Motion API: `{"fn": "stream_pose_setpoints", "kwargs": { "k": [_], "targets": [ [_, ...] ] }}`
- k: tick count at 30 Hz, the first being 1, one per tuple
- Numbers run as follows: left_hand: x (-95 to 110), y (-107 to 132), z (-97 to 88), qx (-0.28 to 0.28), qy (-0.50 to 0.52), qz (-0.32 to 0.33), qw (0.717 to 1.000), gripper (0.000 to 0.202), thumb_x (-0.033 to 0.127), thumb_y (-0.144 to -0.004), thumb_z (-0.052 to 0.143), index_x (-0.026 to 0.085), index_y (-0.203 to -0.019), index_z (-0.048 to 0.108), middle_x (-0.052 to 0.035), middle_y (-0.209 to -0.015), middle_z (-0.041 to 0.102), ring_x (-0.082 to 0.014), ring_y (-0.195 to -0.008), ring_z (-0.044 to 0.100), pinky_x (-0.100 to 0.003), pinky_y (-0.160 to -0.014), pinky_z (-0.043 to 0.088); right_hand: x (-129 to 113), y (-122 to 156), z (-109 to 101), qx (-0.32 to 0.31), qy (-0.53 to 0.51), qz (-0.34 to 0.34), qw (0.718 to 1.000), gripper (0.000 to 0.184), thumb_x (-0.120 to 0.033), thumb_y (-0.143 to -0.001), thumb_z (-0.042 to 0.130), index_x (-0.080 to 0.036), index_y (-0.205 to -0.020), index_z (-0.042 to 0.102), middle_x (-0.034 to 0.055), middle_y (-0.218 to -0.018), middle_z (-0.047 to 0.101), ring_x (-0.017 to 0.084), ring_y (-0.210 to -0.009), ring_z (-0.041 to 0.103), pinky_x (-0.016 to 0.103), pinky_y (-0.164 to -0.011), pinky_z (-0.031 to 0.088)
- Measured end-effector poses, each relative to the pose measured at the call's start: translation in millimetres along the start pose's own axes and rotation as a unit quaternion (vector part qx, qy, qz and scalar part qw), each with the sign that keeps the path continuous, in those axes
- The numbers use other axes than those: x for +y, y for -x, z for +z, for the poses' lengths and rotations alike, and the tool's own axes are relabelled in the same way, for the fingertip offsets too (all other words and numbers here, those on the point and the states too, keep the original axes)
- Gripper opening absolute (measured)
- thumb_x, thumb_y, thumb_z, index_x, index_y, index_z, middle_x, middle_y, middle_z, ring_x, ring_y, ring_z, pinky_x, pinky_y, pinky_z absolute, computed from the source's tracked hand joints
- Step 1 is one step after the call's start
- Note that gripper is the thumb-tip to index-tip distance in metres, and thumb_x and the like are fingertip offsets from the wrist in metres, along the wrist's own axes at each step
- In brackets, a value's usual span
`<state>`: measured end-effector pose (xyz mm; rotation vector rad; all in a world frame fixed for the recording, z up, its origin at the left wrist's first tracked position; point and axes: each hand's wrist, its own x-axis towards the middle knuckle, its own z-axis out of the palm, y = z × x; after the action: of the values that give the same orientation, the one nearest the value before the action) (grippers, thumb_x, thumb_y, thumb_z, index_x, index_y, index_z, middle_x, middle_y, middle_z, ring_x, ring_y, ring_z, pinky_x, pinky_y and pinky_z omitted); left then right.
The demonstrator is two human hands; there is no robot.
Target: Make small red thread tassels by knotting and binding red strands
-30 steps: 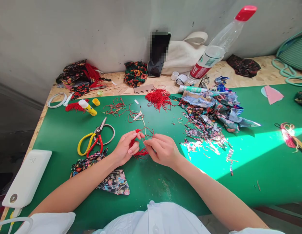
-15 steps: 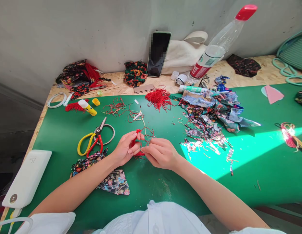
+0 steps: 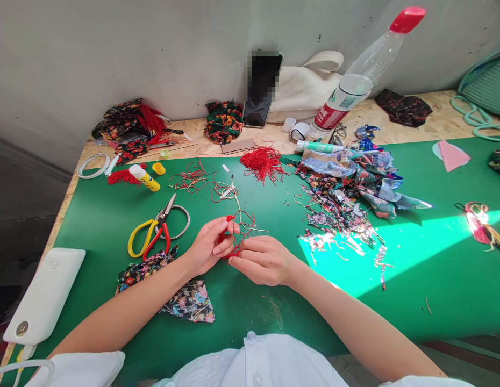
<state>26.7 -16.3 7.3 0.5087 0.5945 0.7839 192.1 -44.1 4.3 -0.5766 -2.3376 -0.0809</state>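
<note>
Where the two hands are meeting: a red thread bundle [image 3: 221,235] is sitting between them above the green mat [image 3: 250,309], its head poking past the left fingertips, its ends showing below.
Left hand [image 3: 212,243]: is pinching the bundle between thumb and fingers.
Right hand [image 3: 266,260]: is pressing its fingertips together beside the bundle's lower end, apparently on a thin cord [image 3: 254,217]; the exact strand is hiding from view.
Bundle, stage of work: strands are already lying gathered; the cord is looping loosely and ends are hanging free, so securing seems unfinished. Any knot is not showing.
Loose red threads [image 3: 263,163]: are lying piled at 1 o'clock from the hands, apparently unused.
Scissors [image 3: 163,219]: are resting at 10 o'clock, overlapping a silvery ring [image 3: 187,214].
Floral cloth [image 3: 193,301]: is spreading at 7 o'clock, partly beneath the left forearm.
Fabric scraps [image 3: 355,180]: are heaping at 2 o'clock.
</note>
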Motion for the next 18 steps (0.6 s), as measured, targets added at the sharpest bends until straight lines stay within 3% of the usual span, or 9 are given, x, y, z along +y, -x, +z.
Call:
{"fn": "stream_pose_setpoints", "kwargs": {
  "k": [3,6,8,11,14,18],
  "targets": [
    [-0.1,0.4,-0.1,0.000,-0.010,0.000,1.000,0.022,0.027,-0.085,0.058,0.011,-0.070,0.054,0.0018,-0.076,0.059,0.0048,-0.032,0.029,-0.014,-0.034,0.021,-0.6,-0.4,0.3,-0.008,-0.013,-0.009,1.000,0.010,-0.015,-0.087,0.057,-0.020,-0.079,0.057,-0.0043,-0.055,0.052,0.009,-0.055,0.044,0.027,-0.050,0.030],
    [0.0,0.7,-0.8,-0.008,-0.015,-0.014,1.000,0.023,0.028,-0.084,0.059,0.011,-0.069,0.053,0.0023,-0.073,0.058,0.0045,-0.032,0.030,-0.014,-0.033,0.021,-0.3,-0.3,-0.7,0.015,-0.046,0.012,0.999,0.009,-0.030,-0.088,0.057,-0.021,-0.087,0.055,-0.0030,-0.058,0.056,0.011,-0.058,0.050,0.027,-0.052,0.035],
    [0.3,1.0,-0.8,-0.014,-0.013,-0.027,0.999,0.024,0.029,-0.082,0.060,0.011,-0.068,0.053,0.0027,-0.070,0.058,0.0042,-0.031,0.030,-0.013,-0.032,0.020,0.1,0.0,-1.9,0.054,-0.077,0.056,0.994,0.017,-0.036,-0.088,0.055,-0.020,-0.092,0.053,-0.0006,-0.062,0.058,0.013,-0.060,0.052,0.028,-0.053,0.038],
    [0.7,1.5,-0.8,-0.027,-0.015,-0.044,0.999,0.025,0.030,-0.080,0.062,0.011,-0.066,0.052,0.0030,-0.067,0.057,0.0038,-0.030,0.029,-0.014,-0.032,0.019,0.6,-0.9,-3.2,0.090,-0.097,0.179,0.975,0.006,-0.023,-0.088,0.053,-0.020,-0.093,0.052,0.0007,-0.068,0.061,0.012,-0.058,0.050,0.026,-0.054,0.039],
    [0.6,1.7,-1.2,-0.030,-0.022,-0.055,0.998,0.025,0.030,-0.080,0.062,0.011,-0.066,0.053,0.0029,-0.065,0.057,0.0034,-0.030,0.029,-0.014,-0.032,0.020,1.8,-4.0,-3.4,0.067,-0.137,0.324,0.934,0.004,-0.021,-0.088,0.053,-0.019,-0.091,0.056,0.0014,-0.071,0.061,0.011,-0.061,0.052,0.025,-0.056,0.042],
    [0.1,1.2,-1.6,-0.030,-0.026,-0.062,0.997,0.025,0.030,-0.078,0.064,0.011,-0.066,0.053,0.0021,-0.066,0.059,0.0030,-0.029,0.030,-0.015,-0.032,0.021,3.9,-8.7,-3.4,0.032,-0.314,0.479,0.820,0.020,-0.038,-0.089,0.054,-0.019,-0.093,0.061,0.0021,-0.074,0.064,0.012,-0.063,0.057,0.026,-0.058,0.046]
  ]
}}
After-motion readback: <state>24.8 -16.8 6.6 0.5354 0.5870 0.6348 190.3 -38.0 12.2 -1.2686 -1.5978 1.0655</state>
